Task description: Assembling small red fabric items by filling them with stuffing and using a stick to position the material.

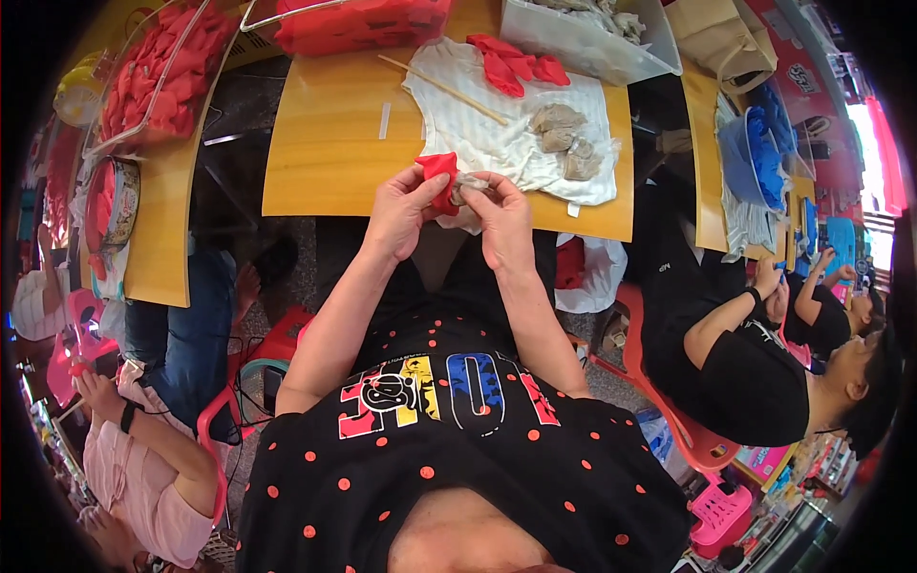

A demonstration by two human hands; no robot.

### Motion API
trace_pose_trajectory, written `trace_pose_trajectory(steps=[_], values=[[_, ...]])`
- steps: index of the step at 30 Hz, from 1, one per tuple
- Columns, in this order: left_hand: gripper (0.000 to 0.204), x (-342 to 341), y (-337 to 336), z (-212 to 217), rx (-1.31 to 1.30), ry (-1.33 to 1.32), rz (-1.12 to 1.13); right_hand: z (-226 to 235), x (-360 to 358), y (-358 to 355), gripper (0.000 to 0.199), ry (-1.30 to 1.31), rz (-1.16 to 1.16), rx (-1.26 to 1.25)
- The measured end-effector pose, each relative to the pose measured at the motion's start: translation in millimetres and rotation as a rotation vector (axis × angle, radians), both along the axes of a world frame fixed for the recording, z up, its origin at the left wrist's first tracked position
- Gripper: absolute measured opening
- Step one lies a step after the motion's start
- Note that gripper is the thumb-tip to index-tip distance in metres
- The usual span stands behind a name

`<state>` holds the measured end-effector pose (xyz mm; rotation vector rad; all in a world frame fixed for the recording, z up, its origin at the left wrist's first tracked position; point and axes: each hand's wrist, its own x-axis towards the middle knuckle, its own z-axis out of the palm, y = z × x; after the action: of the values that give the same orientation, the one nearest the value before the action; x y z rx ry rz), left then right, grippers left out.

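My left hand (406, 205) pinches a small red fabric piece (437, 168) just above the near edge of the wooden table. Close against it, my right hand (501, 215) pinches a grey-beige crumpled clump (466, 185) at the red piece's right side. Whether the clump is inside the red piece or only touching it, I cannot tell. Beyond my hands a white striped cloth (458, 119) lies spread out. On it rest a thin wooden stick (444, 89), several red fabric pieces (516, 65) and more grey-beige clumps (579, 160).
A clear bin (607, 59) of grey-beige material stands at the back right. Bins of red pieces (158, 72) fill the back left. Co-workers sit at side tables, with a blue tub (740, 167) on the right one. A small white strip (384, 120) lies left of the cloth.
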<state>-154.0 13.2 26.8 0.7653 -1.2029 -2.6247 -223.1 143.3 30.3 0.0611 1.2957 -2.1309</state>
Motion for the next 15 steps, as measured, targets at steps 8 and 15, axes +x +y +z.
trace_pose_trajectory(steps=[8, 15], values=[[0.021, -1, 4, 3, 0.008, -0.018, 0.022, 8, 4, -3, 0.016, 0.958, 0.05, 0.616], [0.022, -1, 5, 4, -0.025, -0.061, -0.024, 2, 1, -9, 0.019, 0.683, 0.049, 0.483]])
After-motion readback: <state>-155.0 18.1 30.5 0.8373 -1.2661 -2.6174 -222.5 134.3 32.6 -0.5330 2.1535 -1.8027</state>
